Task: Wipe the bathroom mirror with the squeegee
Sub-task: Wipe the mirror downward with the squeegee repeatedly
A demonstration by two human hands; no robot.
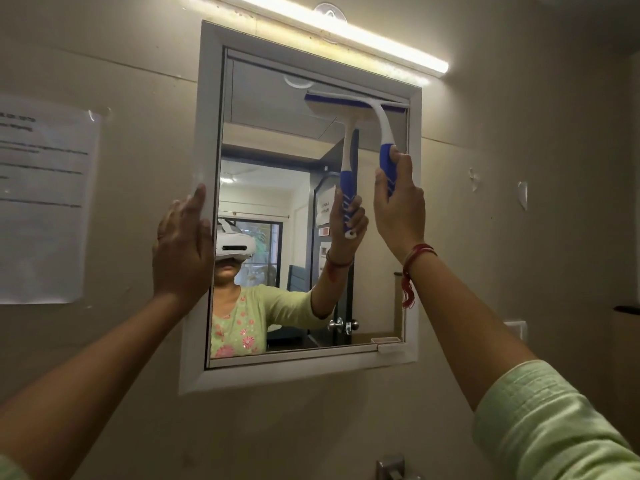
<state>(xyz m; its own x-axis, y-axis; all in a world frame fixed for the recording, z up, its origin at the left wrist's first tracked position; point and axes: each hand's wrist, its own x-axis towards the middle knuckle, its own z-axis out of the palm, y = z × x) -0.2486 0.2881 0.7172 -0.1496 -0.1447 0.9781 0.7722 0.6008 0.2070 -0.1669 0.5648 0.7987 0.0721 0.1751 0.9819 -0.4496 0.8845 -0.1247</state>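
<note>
The squeegee [375, 114] sits at the mirror's [277, 140] top right, our right hand [398, 206] gripping its handle. We draw it straight down, blade flat, left hand [183, 251] spread bracing the mirror's left frame.

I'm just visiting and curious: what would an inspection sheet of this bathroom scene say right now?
Surface: mirror in a white frame, set in a beige wall.
Job's things: squeegee, blade against the glass near the top right.
Clutter: nothing seen.
Grips: right hand closed on the squeegee's blue handle; left hand flat on the frame's left edge.
Cables: nothing seen.
Surroundings: lit tube light above; paper notice on the wall at left; tap partly in view below.
</note>
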